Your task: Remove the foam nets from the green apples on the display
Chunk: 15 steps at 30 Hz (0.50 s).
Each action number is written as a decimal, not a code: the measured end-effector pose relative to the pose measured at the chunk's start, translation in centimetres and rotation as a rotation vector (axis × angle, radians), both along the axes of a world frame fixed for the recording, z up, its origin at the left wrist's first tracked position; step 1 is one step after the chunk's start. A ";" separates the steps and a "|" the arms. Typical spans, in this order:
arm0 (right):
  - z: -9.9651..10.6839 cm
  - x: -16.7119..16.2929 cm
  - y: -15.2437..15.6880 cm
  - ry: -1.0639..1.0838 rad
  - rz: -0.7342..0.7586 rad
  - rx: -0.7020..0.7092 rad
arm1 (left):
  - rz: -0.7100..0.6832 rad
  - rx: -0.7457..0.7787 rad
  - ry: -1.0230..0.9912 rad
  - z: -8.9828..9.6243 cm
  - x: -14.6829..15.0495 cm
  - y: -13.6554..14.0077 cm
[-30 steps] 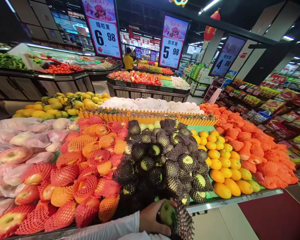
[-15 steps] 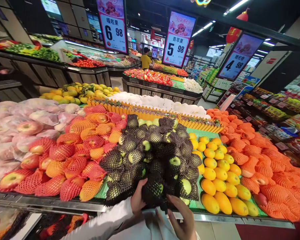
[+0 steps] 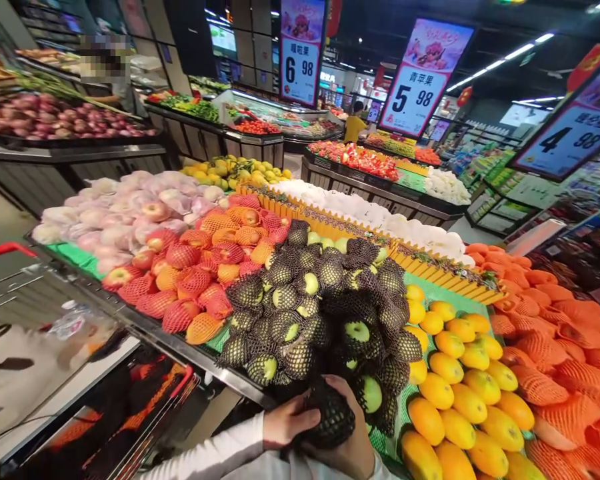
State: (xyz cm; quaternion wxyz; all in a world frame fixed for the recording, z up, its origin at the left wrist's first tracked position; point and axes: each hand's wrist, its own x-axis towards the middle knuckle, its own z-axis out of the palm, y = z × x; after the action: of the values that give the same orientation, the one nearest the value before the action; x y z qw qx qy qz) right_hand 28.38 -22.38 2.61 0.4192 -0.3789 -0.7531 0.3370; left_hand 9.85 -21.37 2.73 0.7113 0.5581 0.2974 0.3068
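Between both hands, close to my body, is a green apple [image 3: 331,415] in a black foam net. My left hand [image 3: 286,421] grips it from the left, its thumb lying across the net. From the right my right hand [image 3: 356,443] wraps round it, fingers over the top and side. Just beyond lies a heap of green apples [image 3: 300,360] in the same black nets, with bare green skin showing at several openings.
Left of the heap lie red apples [image 3: 195,277] in red and orange nets; right, yellow mangoes [image 3: 457,400] and orange-netted fruit [image 3: 575,347]. A metal shelf edge [image 3: 180,343] runs in front. A shopping cart [image 3: 180,390] stands at lower left. Price screens [image 3: 420,80] hang above.
The view has swung left, bringing the cart and onions into sight. My hands have drawn the netted apple closer, and my right hand, formerly spread beside it, now clasps it.
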 end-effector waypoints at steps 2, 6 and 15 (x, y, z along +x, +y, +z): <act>-0.6 -0.1 0.4 0.068 -0.005 -0.028 | -0.010 0.108 0.115 1.0 -0.3 0.3; -0.8 -0.2 1.3 0.203 -0.160 -0.101 | 0.066 0.207 0.195 2.5 -0.7 0.6; -2.7 -1.6 0.8 0.490 -0.133 -0.619 | 0.373 0.248 0.198 3.9 -4.0 0.8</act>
State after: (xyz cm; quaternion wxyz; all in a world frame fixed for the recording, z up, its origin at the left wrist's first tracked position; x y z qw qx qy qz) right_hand 26.75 -21.63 -0.06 0.4733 -0.4437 -0.4675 0.6005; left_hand 5.84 -20.55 6.65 0.5357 0.6040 0.4235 0.4109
